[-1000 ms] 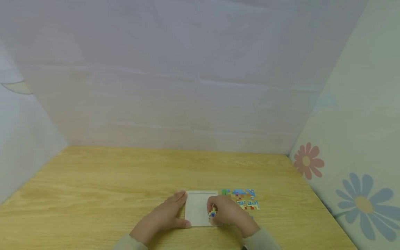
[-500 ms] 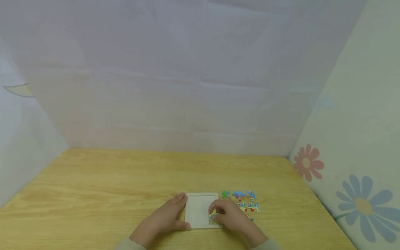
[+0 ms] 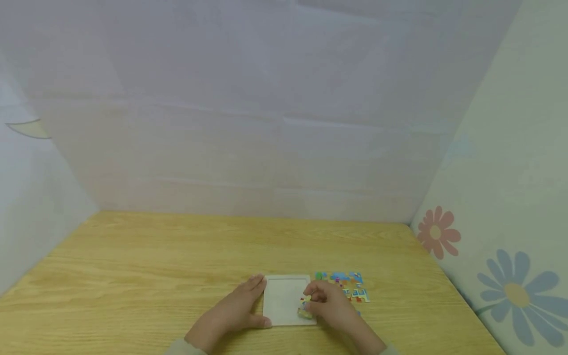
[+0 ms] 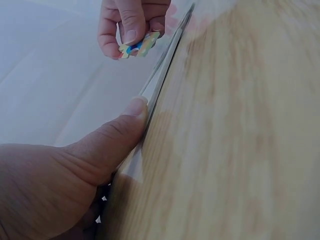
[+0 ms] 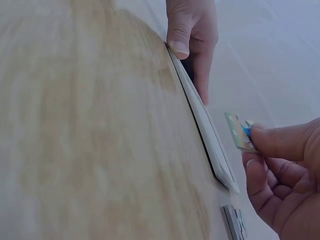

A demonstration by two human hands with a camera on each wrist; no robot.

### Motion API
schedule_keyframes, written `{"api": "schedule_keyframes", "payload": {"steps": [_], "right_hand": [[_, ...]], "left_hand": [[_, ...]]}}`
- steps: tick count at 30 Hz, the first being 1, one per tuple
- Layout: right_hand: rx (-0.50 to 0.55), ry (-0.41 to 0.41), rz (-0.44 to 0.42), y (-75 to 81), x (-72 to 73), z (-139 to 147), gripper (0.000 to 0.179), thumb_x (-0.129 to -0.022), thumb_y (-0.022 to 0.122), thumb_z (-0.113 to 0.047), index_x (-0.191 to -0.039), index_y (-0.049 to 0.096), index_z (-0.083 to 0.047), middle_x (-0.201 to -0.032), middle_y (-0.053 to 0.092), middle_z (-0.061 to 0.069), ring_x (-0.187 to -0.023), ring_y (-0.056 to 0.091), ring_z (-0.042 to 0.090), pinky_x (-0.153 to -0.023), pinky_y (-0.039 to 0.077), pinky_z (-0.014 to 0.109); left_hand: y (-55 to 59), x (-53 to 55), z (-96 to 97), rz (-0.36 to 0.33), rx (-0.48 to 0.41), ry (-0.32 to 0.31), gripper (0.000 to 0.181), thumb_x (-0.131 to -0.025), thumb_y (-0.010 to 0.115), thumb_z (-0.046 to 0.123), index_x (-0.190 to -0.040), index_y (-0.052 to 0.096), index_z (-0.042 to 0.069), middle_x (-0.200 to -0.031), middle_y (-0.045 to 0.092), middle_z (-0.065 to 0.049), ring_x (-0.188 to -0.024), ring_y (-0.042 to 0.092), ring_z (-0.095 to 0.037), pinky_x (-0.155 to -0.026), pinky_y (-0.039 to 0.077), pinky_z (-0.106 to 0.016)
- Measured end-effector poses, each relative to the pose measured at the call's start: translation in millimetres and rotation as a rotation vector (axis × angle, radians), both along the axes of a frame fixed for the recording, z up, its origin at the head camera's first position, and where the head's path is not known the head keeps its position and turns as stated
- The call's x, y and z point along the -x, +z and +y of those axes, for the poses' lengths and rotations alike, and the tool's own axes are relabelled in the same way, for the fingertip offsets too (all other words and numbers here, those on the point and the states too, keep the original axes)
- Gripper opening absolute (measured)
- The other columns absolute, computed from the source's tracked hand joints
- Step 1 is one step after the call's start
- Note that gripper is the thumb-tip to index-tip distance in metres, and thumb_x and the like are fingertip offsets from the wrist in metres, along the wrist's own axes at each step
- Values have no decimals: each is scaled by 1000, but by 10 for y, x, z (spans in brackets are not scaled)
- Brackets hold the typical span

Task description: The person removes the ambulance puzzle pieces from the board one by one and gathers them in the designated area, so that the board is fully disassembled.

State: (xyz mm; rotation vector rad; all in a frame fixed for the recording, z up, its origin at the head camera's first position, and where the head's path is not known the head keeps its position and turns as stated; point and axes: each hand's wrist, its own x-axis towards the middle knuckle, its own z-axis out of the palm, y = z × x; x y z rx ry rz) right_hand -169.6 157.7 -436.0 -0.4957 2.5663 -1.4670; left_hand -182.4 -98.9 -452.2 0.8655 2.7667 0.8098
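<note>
My left hand [image 3: 235, 304] rests at the left side of a flat white puzzle tray [image 3: 282, 301], thumb at the near corner and fingers along the edge. In the left wrist view its thumb [image 4: 112, 137] presses the tray's rim. My right hand [image 3: 334, 306] pinches a small colourful jigsaw piece [image 3: 304, 312] between thumb and fingers above the tray's near right corner. In the right wrist view this piece [image 5: 238, 133] is tilted and apart from the tray [image 5: 209, 130]. The fingers hide part of it.
More jigsaw pieces [image 3: 355, 295] lie on the wooden table [image 3: 177, 256] to the right of the tray, partly behind my right hand. Pale cloth walls stand at the back and sides, with printed flowers [image 3: 516, 294] on the right one.
My right hand has lifted and tilted the jigsaw piece at the tray's near right corner, moving slightly right. My left hand stays at the tray's left side.
</note>
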Motion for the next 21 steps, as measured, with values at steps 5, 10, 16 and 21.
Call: {"api": "schedule_keyframes", "payload": {"steps": [5, 10, 16, 21], "right_hand": [[10, -37, 21, -26, -2, 56, 22, -85, 65, -13, -104, 62, -2, -85, 59, 3, -72, 53, 8, -59, 49, 18], [74, -85, -27, -32, -23, 123, 27, -86, 64, -14, -110, 62, -1, -90, 59, 4, -76, 54, 8, -64, 50, 18], [100, -123, -34, -40, -55, 237, 27, -88, 62, -12, -111, 61, 1, -85, 56, 4, -65, 49, 5, -56, 46, 16], [69, -141, 12, -38, -83, 343, 24, -88, 61, -11, -109, 61, 0, -85, 55, 4, -67, 49, 4, -56, 46, 17]], "left_hand": [[1, -4, 0, -9, -4, -4, 94, -73, 71, 49, -139, 33, -8, -148, 26, -23, -137, 23, -40, -110, 23, -54], [6, -12, 0, -27, 0, 1, 95, -73, 71, 48, -139, 33, -7, -149, 25, -23, -137, 22, -40, -110, 22, -54], [18, -14, 0, -39, -6, 3, 96, -73, 70, 50, -140, 32, -6, -149, 24, -22, -137, 22, -39, -110, 22, -54], [26, -10, -4, -54, -14, -2, 96, -73, 70, 50, -140, 32, -6, -150, 23, -22, -138, 20, -40, -110, 21, -55]]}}
